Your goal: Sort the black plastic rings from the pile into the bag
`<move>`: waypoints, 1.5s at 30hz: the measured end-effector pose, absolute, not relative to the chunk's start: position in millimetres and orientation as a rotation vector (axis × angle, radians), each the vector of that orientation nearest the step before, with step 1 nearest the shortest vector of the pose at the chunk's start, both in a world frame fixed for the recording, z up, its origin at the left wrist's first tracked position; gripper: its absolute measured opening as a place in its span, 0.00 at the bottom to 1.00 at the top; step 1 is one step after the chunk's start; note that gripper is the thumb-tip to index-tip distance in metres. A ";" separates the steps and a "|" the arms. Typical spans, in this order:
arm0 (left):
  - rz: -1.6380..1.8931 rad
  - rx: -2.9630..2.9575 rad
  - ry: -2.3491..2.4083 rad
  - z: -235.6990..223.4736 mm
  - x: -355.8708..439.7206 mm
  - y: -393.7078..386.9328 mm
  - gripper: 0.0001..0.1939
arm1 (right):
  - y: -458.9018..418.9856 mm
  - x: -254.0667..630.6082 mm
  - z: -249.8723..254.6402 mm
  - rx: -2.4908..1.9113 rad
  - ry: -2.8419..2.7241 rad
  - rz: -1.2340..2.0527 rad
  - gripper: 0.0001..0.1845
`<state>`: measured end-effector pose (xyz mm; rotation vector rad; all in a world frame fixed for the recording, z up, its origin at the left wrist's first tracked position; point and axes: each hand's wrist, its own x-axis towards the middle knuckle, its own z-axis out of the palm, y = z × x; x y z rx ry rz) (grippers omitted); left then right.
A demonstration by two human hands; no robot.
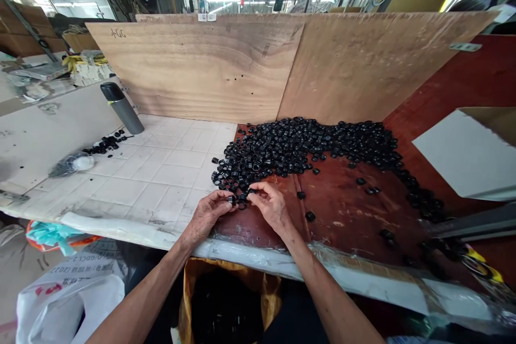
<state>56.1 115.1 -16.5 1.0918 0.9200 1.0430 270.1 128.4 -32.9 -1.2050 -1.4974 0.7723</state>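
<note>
Yellow-brown sack with dark contents (226, 301) sitting open just below table edge, between both forearms. Left hand (207, 214) and right hand (271, 205) meeting fingertip to fingertip at near rim of big heap of small black plastic rings (306, 145), each pinching a small black ring piece (241, 199) right at boundary between pale tiled table surface (161, 172) and dark red board (346, 209). Both hands closed in a pinch; exact count held too small to tell. Parts look light, rigid, smooth, so probably slippery and prone to roll or scatter. Best grip judged as thumb and forefinger across outer wall, not the flat faces. Brittle? Cannot tell. Loose strays lying apart from heap on red board. Grey cylindrical flask with black cap (121, 107) far left, beside a smaller cluster of black rings (105, 144). Plywood backboard (201, 70) standing behind heap.
</note>
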 end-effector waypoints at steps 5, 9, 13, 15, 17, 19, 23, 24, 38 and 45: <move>1.086 1.045 0.904 -13.2 57.5 115.9 0.16 | 120.7 263.0 -21.8 -1.002 -1.552 0.871 0.12; 1.067 1.085 0.954 -13.9 58.1 115.1 0.17 | 118.6 256.4 -22.3 -1.004 -1.605 0.769 0.10; 1.074 1.185 1.016 -19.1 58.3 114.6 0.18 | 118.6 253.7 -24.5 -0.963 -1.725 0.662 0.05; 1.084 1.233 1.005 -22.9 58.7 114.6 0.18 | 119.1 253.3 -27.0 -0.954 -1.737 0.636 0.06; 1.104 1.273 0.981 -26.7 59.1 114.7 0.17 | 119.4 252.8 -30.4 -0.965 -1.758 0.605 0.07; 1.121 1.308 0.972 -30.0 59.2 114.7 0.16 | 119.5 252.2 -33.9 -0.982 -1.794 0.580 0.09; 1.136 1.420 0.989 -31.6 59.2 113.8 0.14 | 119.3 251.2 -40.1 -1.024 -1.871 0.493 0.15; 1.132 1.456 0.989 -30.7 59.3 113.3 0.13 | 119.5 250.9 -41.7 -1.044 -1.894 0.468 0.18; 1.093 1.277 0.964 -29.7 61.8 112.7 0.15 | 113.0 247.7 -32.6 -1.028 -1.811 0.525 0.10; 1.111 1.306 0.952 -29.3 60.7 111.3 0.14 | 111.2 246.4 -32.1 -1.108 -1.801 0.609 0.13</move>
